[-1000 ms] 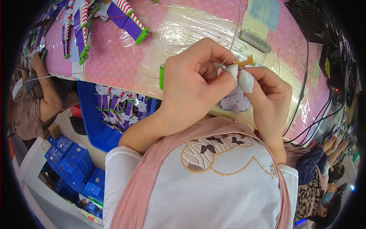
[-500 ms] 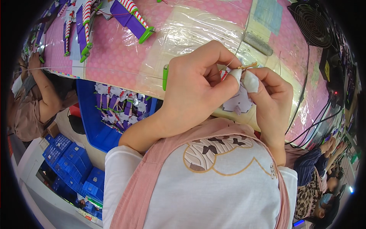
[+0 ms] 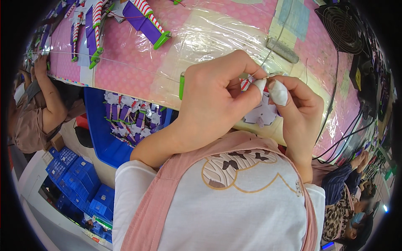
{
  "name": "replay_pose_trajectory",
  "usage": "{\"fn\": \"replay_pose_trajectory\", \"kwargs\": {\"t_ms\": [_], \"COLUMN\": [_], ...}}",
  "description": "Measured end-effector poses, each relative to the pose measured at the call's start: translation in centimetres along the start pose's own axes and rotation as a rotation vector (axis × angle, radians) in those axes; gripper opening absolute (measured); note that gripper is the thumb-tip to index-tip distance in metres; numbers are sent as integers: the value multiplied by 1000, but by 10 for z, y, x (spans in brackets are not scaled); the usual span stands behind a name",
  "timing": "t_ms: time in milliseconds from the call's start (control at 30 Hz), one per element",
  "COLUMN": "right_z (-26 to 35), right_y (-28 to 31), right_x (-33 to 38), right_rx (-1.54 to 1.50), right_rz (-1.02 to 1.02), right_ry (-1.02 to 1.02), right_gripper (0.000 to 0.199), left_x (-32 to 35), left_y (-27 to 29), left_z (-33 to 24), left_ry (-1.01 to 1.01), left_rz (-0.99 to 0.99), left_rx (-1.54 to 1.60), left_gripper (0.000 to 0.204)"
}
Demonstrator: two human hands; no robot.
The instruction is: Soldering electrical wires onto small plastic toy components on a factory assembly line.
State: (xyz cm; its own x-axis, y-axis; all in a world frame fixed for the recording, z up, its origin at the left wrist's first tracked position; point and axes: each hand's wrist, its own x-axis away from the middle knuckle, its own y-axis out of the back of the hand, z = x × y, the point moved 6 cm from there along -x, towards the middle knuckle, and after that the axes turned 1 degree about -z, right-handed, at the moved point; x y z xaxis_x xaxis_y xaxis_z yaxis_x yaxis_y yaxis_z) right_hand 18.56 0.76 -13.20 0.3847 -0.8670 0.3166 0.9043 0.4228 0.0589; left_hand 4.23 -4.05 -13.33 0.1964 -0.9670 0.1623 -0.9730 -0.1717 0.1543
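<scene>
In front of my chest my two hands meet, fingertips pinched close together. My left hand point(image 3: 213, 98) is closed, thumb against forefinger, and my right hand point(image 3: 302, 102) is closed in the same way. Both thumbs wear white finger covers. What sits between the fingertips is tiny, pale and mostly hidden. A thin strand point(image 3: 278, 41) runs from the pinch up across the table. Just beneath the hands lies a white plastic toy part point(image 3: 264, 113), with a red-and-white striped piece point(image 3: 246, 85) partly behind my left fingers. A green end piece point(image 3: 181, 85) shows beside my left hand.
Purple, striped and green toy pieces point(image 3: 146, 26) lie at the far left of the plastic-covered table point(image 3: 134, 62). A blue bin point(image 3: 95, 125) of similar parts stands below. A grey bar point(image 3: 283, 50), black fan point(image 3: 342, 25) and cables point(image 3: 335, 88) are right. Other people sit both sides.
The tan strip that stuck out between my fingertips is now mostly hidden. My right thumb has turned and shifted slightly; my left hand has lowered a little. The thin strand now leans further right.
</scene>
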Motion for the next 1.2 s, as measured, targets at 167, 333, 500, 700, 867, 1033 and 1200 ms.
{"fn": "replay_pose_trajectory", "kwargs": {"t_ms": [167,333,500,700,867,1033,1200], "right_z": [-3,-4,-7,-13,-3,0,-2], "right_y": [0,3,6,9,13,10,8], "right_x": [0,-1,1,0,1,-2,-4], "right_rx": [49,29,-28,-3,198,439,206], "right_rz": [14,22,40,72,46,-51,39], "right_ry": [23,8,54,76,79,181,34], "right_gripper": [14,14,13,12,14,21,23], "left_x": [0,1,8,14,-10,-9,-4], "left_y": [-4,-5,-12,-22,-10,-10,-9], "left_z": [5,-7,-21,-22,-23,-25,-27], "left_ry": [31,-79,-464,-688,-397,-532,-539], "left_rz": [-9,-32,-181,-203,78,-79,-84], "left_rx": [49,-69,-269,-534,-262,-406,-400], "left_gripper": [14,13,19,20,21,26,30]}}
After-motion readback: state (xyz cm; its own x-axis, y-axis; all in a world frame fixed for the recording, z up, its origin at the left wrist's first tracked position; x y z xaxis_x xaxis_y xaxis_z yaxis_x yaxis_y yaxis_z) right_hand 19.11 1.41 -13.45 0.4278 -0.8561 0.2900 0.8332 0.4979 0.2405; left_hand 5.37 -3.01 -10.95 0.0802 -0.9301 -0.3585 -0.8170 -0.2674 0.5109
